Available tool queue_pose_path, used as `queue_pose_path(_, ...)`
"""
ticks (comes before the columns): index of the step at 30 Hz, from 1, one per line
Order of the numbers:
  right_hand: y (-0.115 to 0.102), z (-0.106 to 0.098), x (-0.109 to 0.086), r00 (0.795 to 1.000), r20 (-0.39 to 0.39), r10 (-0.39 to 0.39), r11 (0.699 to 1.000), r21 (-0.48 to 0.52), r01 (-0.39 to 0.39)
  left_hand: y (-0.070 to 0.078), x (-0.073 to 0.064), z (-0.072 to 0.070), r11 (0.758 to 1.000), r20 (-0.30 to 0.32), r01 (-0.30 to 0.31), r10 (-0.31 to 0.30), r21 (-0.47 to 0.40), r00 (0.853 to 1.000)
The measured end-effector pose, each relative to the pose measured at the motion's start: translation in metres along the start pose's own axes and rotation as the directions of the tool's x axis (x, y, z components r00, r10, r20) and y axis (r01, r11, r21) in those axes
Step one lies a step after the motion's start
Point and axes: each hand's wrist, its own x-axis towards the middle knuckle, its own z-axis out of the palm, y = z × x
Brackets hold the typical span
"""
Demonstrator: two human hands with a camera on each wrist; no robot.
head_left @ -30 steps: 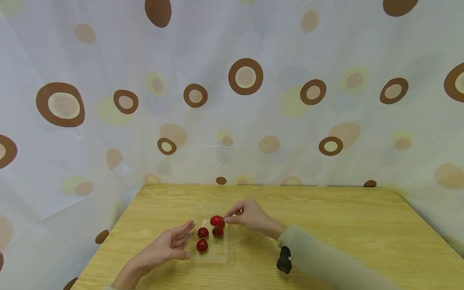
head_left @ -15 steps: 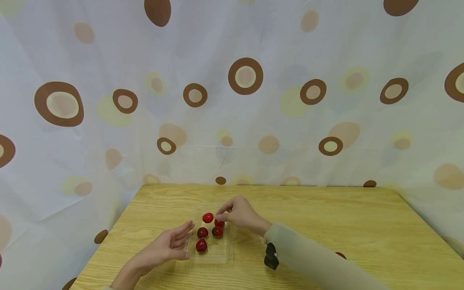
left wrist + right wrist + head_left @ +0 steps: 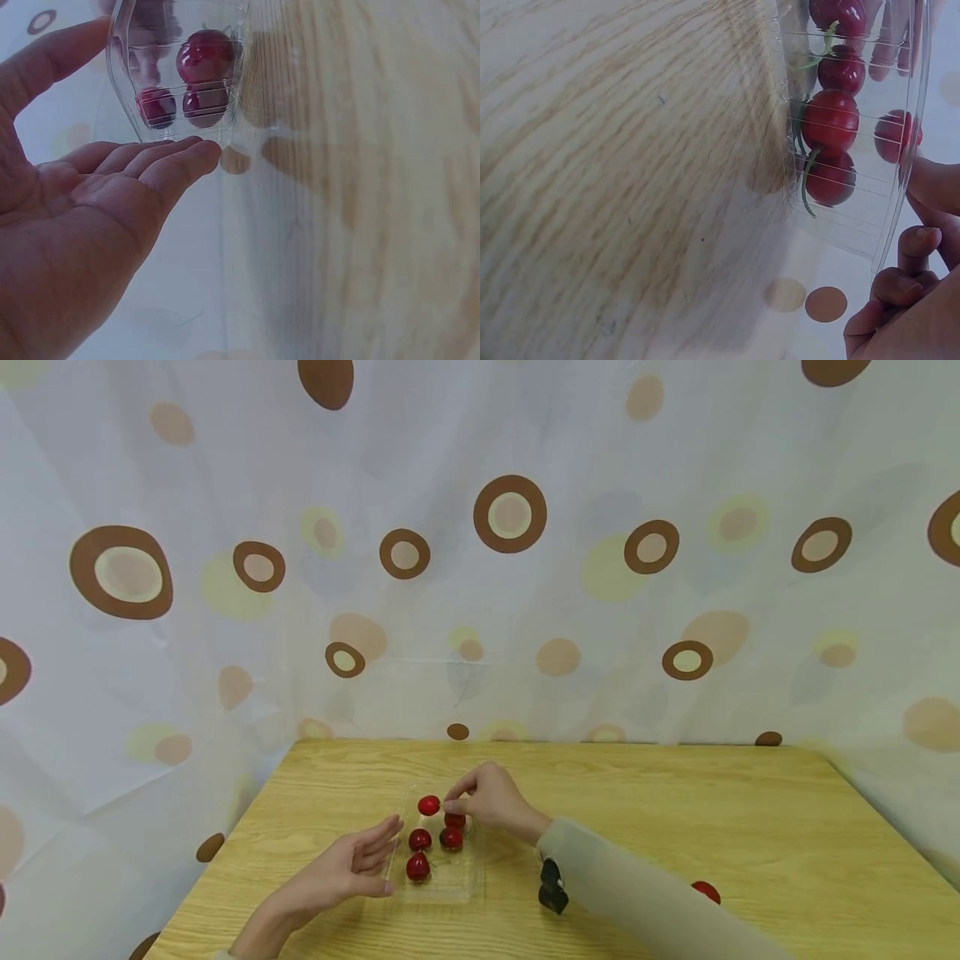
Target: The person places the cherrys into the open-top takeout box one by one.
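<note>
A clear plastic box (image 3: 448, 894) stands on the table with several dark red cherries (image 3: 417, 867) in it. My right hand (image 3: 491, 797) pinches one brighter red cherry (image 3: 429, 805) at its stem side and holds it over the far end of the box. In the right wrist view that cherry (image 3: 891, 136) hangs near the rim, above the others, whose green stems show. My left hand (image 3: 337, 870) lies along the box's left side, fingers extended and thumb at the near corner. From the left wrist, the fingertips (image 3: 204, 154) are right at the box wall.
A round red fruit (image 3: 707, 891) lies on the wooden table (image 3: 637, 793) at the right, partly hidden by my right sleeve (image 3: 630, 885). A patterned curtain (image 3: 570, 710) hangs behind the table and at both sides.
My right hand has carried its cherry left and a little back over the box. The red fruit at the right has come into view from behind the sleeve. The left hand stays put.
</note>
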Motion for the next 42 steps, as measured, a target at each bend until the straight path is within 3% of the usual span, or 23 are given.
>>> queue_pose_path(8,-0.001,-0.012,-0.005,1.0,-0.008,-0.007,1.0,0.023,0.008,0.0,0.0,0.001,1.0,-0.002,0.001,-0.001,0.004,1.0)
queue_pose_path(17,0.005,-0.044,-0.025,0.998,-0.067,-0.004,0.999,0.044,0.006,0.002,0.0,0.001,1.0,-0.001,0.01,-0.01,-0.005,1.0)
queue_pose_path(25,0.015,-0.087,-0.058,0.995,-0.093,-0.039,0.999,0.011,0.041,0.002,0.0,0.001,1.0,-0.002,0.017,-0.017,-0.004,1.0)
queue_pose_path(34,0.024,-0.137,-0.102,0.988,-0.152,-0.009,1.0,-0.012,0.007,0.0,0.0,0.001,1.0,0.002,0.007,-0.007,-0.002,1.0)
queue_pose_path(42,0.041,-0.162,-0.137,0.977,-0.189,0.101,0.994,-0.026,-0.108,0.001,0.0,0.002,1.0,0.0,0.012,-0.012,0.005,1.0)
